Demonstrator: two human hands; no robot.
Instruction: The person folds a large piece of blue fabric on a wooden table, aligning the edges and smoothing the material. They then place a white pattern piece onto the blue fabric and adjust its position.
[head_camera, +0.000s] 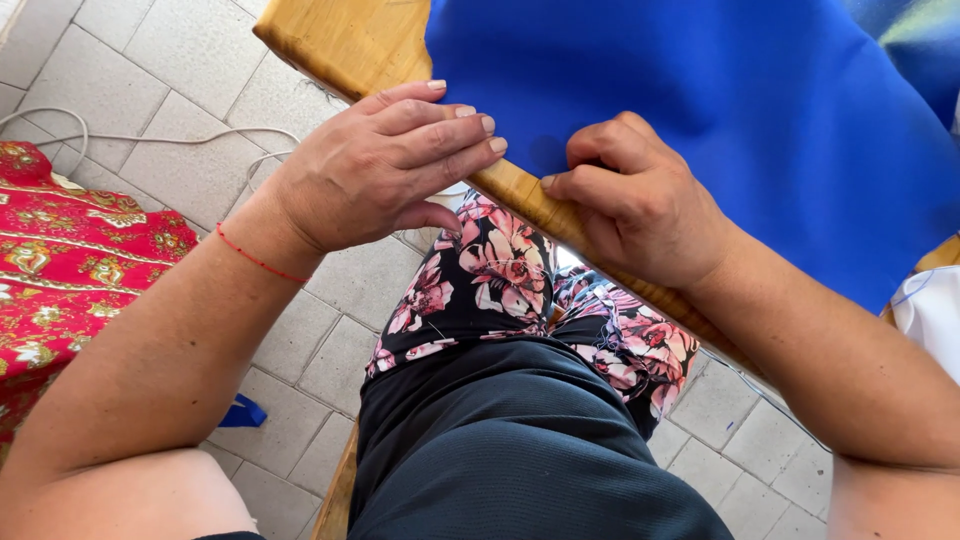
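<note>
two bare hands work at the near edge of a wooden table (350, 40), where a sheet of bright blue fabric (720, 110) lies spread over the top and reaches down to that edge. the left hand (375, 165) rests with its fingers (455, 130) stretched out flat and close together, their tips touching the blue fabric just where it meets the bare wood at the table's near left corner; the thumb is tucked under, below the table edge. it grips nothing. a thin red thread bracelet (262, 260) circles the left wrist. the right hand (640, 205) is curled into a loose fist right at the table's edge, knuckles up, thumb and forefinger pinched tightly together on the hem of the blue fabric; whether something small sits in that pinch cannot be told. the two hands are near each other, not touching. under the table edge the person's knees show in floral-print leggings (500, 270), with a dark top (500, 440) closer to the camera. at the left edge of view lies a red cloth with gold patterning (70, 260) on the grey tiled floor (180, 60), and a white cord (150, 138) loops over the tiles beside it. no containers are visible.
</note>
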